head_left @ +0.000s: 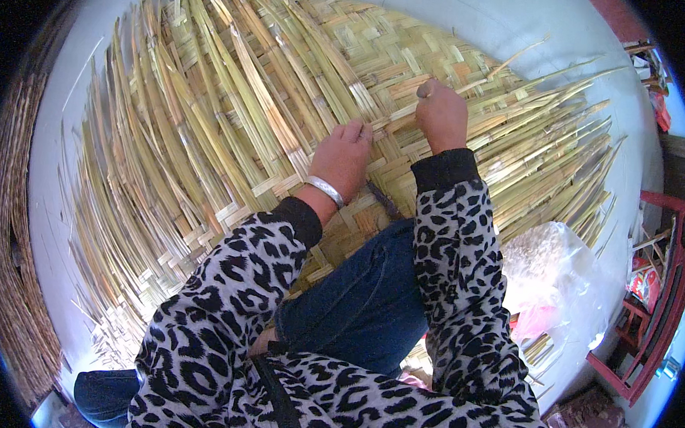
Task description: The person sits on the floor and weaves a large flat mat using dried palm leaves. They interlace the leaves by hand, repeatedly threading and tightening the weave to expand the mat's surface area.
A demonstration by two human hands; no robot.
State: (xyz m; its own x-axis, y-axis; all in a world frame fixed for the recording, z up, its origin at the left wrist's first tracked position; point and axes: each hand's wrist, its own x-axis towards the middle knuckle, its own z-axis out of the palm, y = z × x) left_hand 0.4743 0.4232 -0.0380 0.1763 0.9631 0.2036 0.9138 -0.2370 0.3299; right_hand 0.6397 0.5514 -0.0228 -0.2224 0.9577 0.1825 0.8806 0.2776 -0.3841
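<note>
A: Where is your work?

B: The flat woven yellow-green bamboo-strip mat (412, 70) lies on the floor. Your left hand (344, 156) presses it, fingers curled; your right hand (441, 111) is fisted around one strip.

A: Handling?

B: Probably light, springy, sharp-edged; grip strips near the weave.

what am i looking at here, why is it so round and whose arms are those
This is one picture from a wide fisheye camera worn on a person's head, looking down, so straight edges bend near the rim. The arms in spotted sleeves are the wearer's own, coming up from the lower edge.

A big half-woven mat of pale yellow strips lies on a light floor, loose strips fanning out to the left. The person sits on it, a knee in blue jeans between the arms.

The left hand, with a silver bangle, presses flat on the weave. The right hand is closed in a fist on a strip. A clear plastic bag lies to the right.
</note>
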